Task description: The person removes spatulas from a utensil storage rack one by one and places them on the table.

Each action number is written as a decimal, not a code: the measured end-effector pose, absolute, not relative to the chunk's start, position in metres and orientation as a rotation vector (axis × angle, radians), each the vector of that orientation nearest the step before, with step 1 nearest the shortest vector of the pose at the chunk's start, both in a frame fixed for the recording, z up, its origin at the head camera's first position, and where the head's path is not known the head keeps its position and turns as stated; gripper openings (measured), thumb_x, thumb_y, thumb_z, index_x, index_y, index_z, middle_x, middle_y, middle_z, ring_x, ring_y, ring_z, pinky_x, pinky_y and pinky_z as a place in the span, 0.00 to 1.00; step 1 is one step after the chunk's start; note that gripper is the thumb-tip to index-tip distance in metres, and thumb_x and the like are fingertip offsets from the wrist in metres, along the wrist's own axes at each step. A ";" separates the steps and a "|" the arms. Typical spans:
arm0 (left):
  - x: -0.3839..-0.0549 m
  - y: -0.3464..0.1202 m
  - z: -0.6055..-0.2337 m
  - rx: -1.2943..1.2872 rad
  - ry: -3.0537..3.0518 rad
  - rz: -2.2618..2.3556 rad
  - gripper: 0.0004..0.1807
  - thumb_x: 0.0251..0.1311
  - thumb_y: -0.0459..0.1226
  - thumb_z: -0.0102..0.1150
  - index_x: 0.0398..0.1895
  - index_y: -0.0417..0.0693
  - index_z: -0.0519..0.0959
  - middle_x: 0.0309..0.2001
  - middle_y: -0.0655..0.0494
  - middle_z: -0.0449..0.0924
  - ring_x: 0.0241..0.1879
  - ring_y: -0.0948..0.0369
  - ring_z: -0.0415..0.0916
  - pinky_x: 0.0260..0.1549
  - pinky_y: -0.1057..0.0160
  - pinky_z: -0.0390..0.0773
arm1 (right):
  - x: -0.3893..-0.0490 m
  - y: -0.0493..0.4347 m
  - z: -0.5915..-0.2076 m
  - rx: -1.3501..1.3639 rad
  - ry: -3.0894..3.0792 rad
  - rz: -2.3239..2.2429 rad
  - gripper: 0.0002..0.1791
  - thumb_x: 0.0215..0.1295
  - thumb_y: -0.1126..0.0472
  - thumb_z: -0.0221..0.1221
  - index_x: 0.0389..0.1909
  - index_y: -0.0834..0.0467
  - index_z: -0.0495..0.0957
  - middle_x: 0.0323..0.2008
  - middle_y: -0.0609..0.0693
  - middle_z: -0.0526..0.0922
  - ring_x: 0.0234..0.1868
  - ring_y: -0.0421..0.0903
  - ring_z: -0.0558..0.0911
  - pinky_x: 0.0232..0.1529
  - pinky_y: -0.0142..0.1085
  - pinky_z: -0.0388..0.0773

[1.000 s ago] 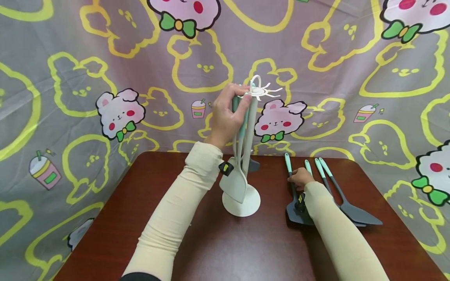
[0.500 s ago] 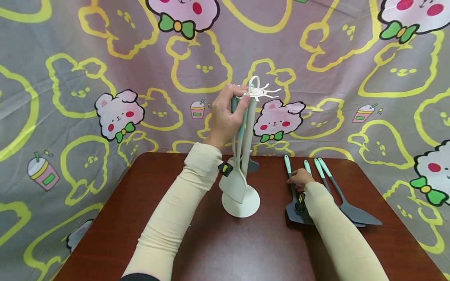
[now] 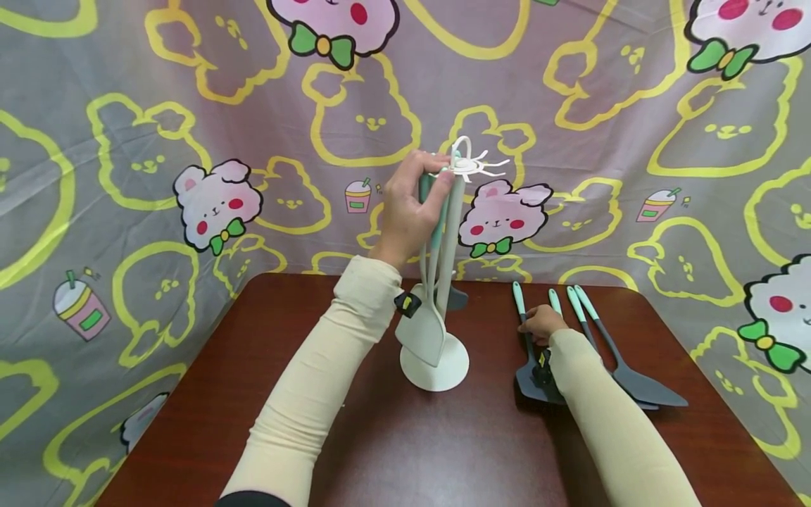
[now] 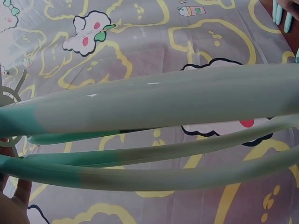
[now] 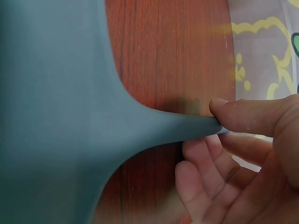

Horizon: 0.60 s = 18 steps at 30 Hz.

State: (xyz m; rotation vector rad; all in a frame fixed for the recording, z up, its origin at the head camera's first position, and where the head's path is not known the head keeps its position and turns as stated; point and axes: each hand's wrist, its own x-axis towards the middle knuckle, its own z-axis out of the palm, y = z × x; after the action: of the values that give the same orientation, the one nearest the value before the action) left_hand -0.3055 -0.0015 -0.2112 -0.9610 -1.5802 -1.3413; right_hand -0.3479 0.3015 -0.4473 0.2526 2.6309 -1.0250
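A white utensil stand (image 3: pixel 451 366) with a round base and spoked hook ring stands mid-table. Several utensils with mint handle ends hang on its left side, among them a pale turner (image 3: pixel 423 334). With its fingers and thumb near the ring, my left hand (image 3: pixel 408 201) grips the stand's top and the hanging handles (image 4: pixel 51 175). Over on the right, my right hand (image 3: pixel 543 324) pinches the neck of a dark grey spatula (image 5: pixel 51 112) between thumb and fingers. That spatula has a mint handle pointing away from me, and its blade lies low at the table.
Beside my right hand, several more grey utensils with mint handles lie on the brown table (image 3: pixel 380 451), including a turner (image 3: pixel 649 389). Part of them is hidden under my right sleeve. A dark grey utensil head (image 3: pixel 457 298) shows behind the stand. A patterned cloth (image 3: pixel 285 141) hangs behind.
The far end of the pinched spatula's handle has shifted slightly toward me. My left hand and the stand look unchanged.
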 end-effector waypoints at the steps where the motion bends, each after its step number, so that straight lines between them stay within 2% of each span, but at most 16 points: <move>1: -0.306 -0.002 -0.211 -0.965 -1.578 -1.336 0.07 0.63 0.31 0.58 0.39 0.34 0.79 0.45 0.39 0.83 0.54 0.50 0.80 0.61 0.68 0.74 | -0.348 0.302 -0.447 0.252 2.631 -1.023 0.33 0.64 0.63 0.60 0.67 0.73 0.64 0.57 0.71 0.76 0.40 0.54 0.83 0.39 0.44 0.85; 7: -0.307 -0.001 -0.212 -0.972 -1.566 -1.330 0.07 0.62 0.31 0.59 0.39 0.34 0.79 0.45 0.40 0.83 0.53 0.50 0.81 0.60 0.67 0.75 | -0.351 0.303 -0.449 0.264 2.619 -1.039 0.34 0.63 0.63 0.61 0.67 0.74 0.64 0.58 0.72 0.75 0.41 0.54 0.84 0.40 0.44 0.85; 13: -0.309 -0.001 -0.212 -0.988 -1.536 -1.321 0.06 0.62 0.31 0.59 0.37 0.34 0.79 0.44 0.40 0.84 0.52 0.50 0.81 0.60 0.66 0.75 | -0.350 0.305 -0.450 0.236 2.621 -1.052 0.33 0.63 0.63 0.61 0.66 0.74 0.65 0.61 0.73 0.73 0.46 0.58 0.84 0.43 0.47 0.85; 18: -0.308 -0.001 -0.212 -0.985 -1.535 -1.308 0.06 0.62 0.31 0.59 0.38 0.35 0.79 0.44 0.41 0.84 0.52 0.51 0.81 0.60 0.66 0.75 | -0.348 0.304 -0.449 0.240 2.618 -1.046 0.34 0.64 0.61 0.61 0.67 0.73 0.64 0.60 0.72 0.74 0.43 0.56 0.84 0.42 0.46 0.84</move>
State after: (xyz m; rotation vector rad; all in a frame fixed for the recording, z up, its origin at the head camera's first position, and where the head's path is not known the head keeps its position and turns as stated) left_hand -0.3084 -0.0014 -0.2119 -0.9853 -1.5353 -1.3085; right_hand -0.3483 0.3042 -0.4489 0.2403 2.6178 -1.0458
